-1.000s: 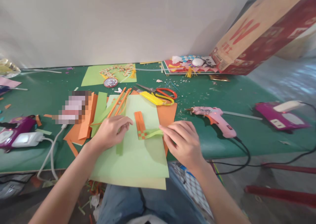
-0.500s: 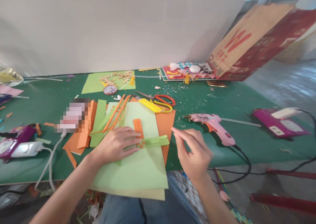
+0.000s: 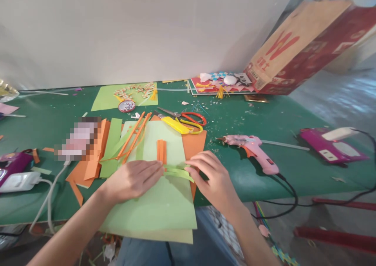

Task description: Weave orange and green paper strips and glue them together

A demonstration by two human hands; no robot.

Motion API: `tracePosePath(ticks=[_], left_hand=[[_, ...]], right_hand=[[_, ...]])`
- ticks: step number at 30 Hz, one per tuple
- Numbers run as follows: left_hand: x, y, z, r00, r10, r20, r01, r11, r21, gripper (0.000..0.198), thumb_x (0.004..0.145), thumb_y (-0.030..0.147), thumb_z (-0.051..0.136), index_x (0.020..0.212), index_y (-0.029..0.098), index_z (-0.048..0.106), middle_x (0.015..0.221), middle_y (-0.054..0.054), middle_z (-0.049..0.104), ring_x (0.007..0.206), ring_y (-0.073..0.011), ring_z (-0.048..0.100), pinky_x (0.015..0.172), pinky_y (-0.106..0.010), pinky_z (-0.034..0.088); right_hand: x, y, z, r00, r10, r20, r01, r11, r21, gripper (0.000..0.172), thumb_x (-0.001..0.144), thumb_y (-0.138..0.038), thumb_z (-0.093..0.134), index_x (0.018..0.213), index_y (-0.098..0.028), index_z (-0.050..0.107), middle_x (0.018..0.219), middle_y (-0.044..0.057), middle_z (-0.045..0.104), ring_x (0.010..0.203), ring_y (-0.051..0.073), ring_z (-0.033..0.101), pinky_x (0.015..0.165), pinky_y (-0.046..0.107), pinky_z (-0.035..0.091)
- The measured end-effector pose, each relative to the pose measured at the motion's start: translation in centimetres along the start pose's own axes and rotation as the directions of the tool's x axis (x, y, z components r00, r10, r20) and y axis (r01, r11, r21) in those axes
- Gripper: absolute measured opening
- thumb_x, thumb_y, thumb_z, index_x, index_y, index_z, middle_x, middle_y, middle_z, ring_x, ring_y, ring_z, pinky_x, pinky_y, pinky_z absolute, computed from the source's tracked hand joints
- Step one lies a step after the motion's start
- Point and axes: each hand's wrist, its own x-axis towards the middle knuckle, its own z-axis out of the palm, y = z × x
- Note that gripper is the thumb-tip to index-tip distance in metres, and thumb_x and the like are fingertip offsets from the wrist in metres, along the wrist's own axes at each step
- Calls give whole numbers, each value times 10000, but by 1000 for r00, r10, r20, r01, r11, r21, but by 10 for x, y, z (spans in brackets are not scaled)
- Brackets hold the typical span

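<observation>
Green paper strips (image 3: 178,173) and upright orange paper strips (image 3: 161,150) cross over the light green paper sheet (image 3: 152,215). My left hand (image 3: 132,182) is closed, its fingertips at the crossing, which they mostly hide. With thumb and fingers, my right hand (image 3: 216,182) pinches the right end of the green strips, which bow slightly. An orange sheet (image 3: 195,141) lies under the light green one. Loose long orange strips (image 3: 138,137) rest beyond my left hand.
Scissors (image 3: 192,119) and a yellow utility knife (image 3: 176,125) lie behind the strips. A pink glue gun (image 3: 254,150) is to the right, its cord trailing off the edge. Left are a phone (image 3: 79,139) and a purple power strip (image 3: 17,168). A paper bag (image 3: 282,54) stands behind.
My right hand has moved left and taken hold of the green strips' ends. The fingers of my left hand have drawn together at the crossing.
</observation>
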Motion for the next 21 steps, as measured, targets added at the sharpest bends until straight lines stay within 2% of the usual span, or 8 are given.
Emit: tracePosePath(ticks=[3, 6, 7, 9, 11, 13, 17, 21], left_hand=[[1, 0, 3, 999, -35, -15, 35, 999, 15, 157, 896, 166, 547, 1009, 103, 635, 935, -88, 752, 897, -187, 717, 768, -283, 617], [3, 0, 7, 996, -86, -6, 86, 996, -25, 157, 901, 221, 557, 947, 105, 651, 908, -74, 756, 888, -184, 719, 771, -280, 615], [3, 0, 8, 996, -95, 1, 94, 995, -38, 146, 903, 206, 551, 933, 109, 655, 905, -68, 757, 890, -181, 719, 780, -277, 612], [3, 0, 9, 995, -104, 2, 104, 993, -51, 132, 901, 181, 545, 903, 122, 663, 902, -55, 758, 894, -174, 717, 793, -271, 607], [3, 0, 9, 994, -112, -5, 112, 992, -53, 131, 900, 179, 546, 889, 130, 668, 899, -47, 758, 891, -170, 717, 793, -267, 605], [2, 0, 10, 992, -126, -3, 126, 990, -57, 134, 898, 184, 548, 891, 133, 671, 903, -44, 758, 890, -169, 717, 790, -264, 605], [0, 0, 11, 989, -147, 16, 148, 986, -72, 142, 893, 194, 555, 913, 128, 680, 916, -49, 758, 891, -173, 717, 797, -269, 604], [0, 0, 11, 988, -155, 16, 156, 985, -77, 145, 890, 194, 557, 907, 133, 687, 914, -43, 758, 887, -172, 718, 819, -276, 599]], right_hand=[[0, 1, -1, 1000, 15, -8, -15, 1000, 23, 166, 883, -146, 540, 749, -178, 632, 702, 39, 611, 724, 158, 550, 680, 292, 484], [5, 5, 0, 1000, 19, -16, -20, 998, -60, 163, 878, -156, 551, 756, -159, 660, 729, 58, 597, 741, 168, 535, 683, 301, 469], [9, 7, 0, 1000, 9, 11, -8, 995, -100, 146, 873, -153, 556, 785, -150, 673, 747, 66, 601, 754, 176, 532, 687, 309, 465], [17, 10, 2, 990, -22, 142, 46, 984, -170, 126, 861, -132, 562, 856, -138, 687, 774, 72, 615, 775, 194, 523, 693, 326, 456], [25, 13, 4, 956, -39, 292, 100, 976, -196, 147, 850, -93, 552, 873, -145, 688, 783, 65, 618, 787, 200, 513, 699, 333, 445], [30, 13, 6, 921, -51, 387, 134, 973, -190, 183, 836, -46, 533, 837, -153, 681, 796, 64, 612, 803, 201, 504, 700, 329, 433], [33, 12, 7, 894, -33, 447, 108, 984, -143, 266, 774, 55, 487, 742, -162, 638, 804, 62, 577, 807, 186, 483, 677, 304, 407], [31, 12, 7, 901, 3, 433, 42, 995, -95, 280, 755, 77, 458, 690, -161, 591, 794, 49, 566, 785, 169, 480, 672, 289, 404]])
